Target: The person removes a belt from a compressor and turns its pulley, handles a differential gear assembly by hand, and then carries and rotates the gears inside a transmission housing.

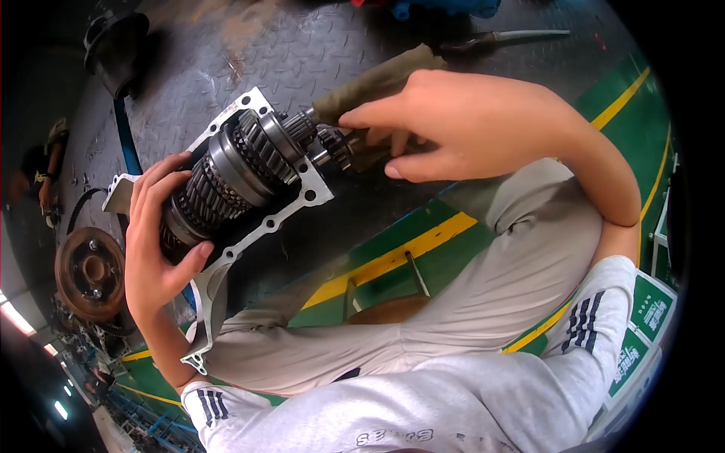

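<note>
A gear cluster [236, 170] on a shaft lies in an open metal gearbox housing [266, 224]. My left hand [156, 226] is wrapped around the cluster's lower-left end, fingers over the far side and thumb on the near side. At the other end, a splined shaft end [300, 127] and a smaller gear [335, 148] stick out past the housing. Close to these hovers my right hand [461, 124], its index finger stretched toward the splines and its thumb apart. I see nothing held in it. A rolled olive cloth [385, 79] lies just behind the right fingers.
The tread-plate work surface [302, 57] carries a black cup-shaped part [113, 49] and a tool with a pale handle [529, 34]. A rusty round disc [89, 273] is at the left. Another person's arm [51, 170] shows at the far left edge. Below is a stool [389, 309].
</note>
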